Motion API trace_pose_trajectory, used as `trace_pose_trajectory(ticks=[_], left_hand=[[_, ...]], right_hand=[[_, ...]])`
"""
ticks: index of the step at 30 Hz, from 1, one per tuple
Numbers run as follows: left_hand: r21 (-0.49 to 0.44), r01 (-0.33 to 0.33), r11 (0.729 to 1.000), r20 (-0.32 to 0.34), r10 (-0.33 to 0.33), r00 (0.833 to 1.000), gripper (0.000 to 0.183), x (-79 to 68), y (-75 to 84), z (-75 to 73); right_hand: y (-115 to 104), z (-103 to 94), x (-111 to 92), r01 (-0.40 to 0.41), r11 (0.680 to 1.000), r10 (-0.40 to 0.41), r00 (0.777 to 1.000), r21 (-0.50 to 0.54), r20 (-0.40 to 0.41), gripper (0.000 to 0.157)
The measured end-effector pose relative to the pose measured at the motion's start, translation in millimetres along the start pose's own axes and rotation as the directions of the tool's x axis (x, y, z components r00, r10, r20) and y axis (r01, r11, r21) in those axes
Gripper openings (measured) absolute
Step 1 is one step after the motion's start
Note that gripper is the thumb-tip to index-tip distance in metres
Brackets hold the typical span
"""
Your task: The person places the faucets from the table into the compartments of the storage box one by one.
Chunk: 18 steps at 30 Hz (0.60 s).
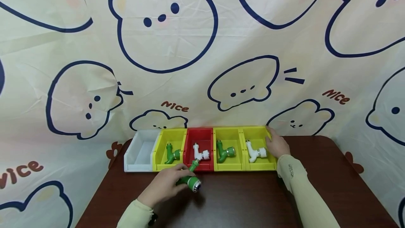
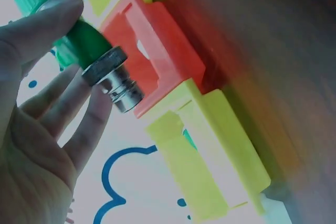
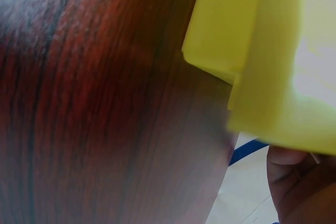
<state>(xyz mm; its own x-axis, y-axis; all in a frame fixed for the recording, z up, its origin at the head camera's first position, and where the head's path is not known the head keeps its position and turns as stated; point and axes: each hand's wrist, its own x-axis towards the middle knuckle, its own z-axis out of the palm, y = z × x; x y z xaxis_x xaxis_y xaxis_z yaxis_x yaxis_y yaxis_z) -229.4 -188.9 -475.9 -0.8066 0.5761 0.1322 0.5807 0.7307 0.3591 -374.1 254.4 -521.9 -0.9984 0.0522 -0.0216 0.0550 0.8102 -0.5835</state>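
My left hand holds a green plastic tap in front of the red bin. In the left wrist view, thumb and fingers pinch this tap, whose ribbed green knob is at the top and metal spout end points down. At the far right of the row, my right hand grips the side wall of the end yellow bin. The right wrist view shows curled fingers at that bin's edge; the rest of the hand is mostly hidden. A white tap lies inside the bin.
A white bin stands at the row's left end. Green taps lie in two other yellow bins, and a white tap lies in the red one. The dark wooden table meets a printed cloth behind.
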Motion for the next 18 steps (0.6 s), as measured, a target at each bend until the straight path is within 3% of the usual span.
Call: trace_pose_trajectory(ticks=[4, 8, 18], left_hand=[[0.013, 0.075, 0.997, -0.083, -0.074, 0.994, 0.036, 1.9, -2.2, -4.9], [0.0, 0.152, 0.988, -0.167, -0.15, 0.974, 0.038, 1.6, -6.1, -8.5], [0.005, 0.279, 0.96, -0.335, -0.262, 0.905, 0.04, 2.3, -29.0, -22.5]], right_hand=[[-1, 0.2, 0, 0.001, 1.0, -0.001, 1.0, 0.006, 0.003, 0.059], [-1, 1.0, 1, -0.002, 1.0, 0.002, 1.0, 0.015, 0.016, 0.059], [1, -0.5, -1, 0.006, 1.0, -0.006, 1.0, 0.0, 0.006, 0.059]])
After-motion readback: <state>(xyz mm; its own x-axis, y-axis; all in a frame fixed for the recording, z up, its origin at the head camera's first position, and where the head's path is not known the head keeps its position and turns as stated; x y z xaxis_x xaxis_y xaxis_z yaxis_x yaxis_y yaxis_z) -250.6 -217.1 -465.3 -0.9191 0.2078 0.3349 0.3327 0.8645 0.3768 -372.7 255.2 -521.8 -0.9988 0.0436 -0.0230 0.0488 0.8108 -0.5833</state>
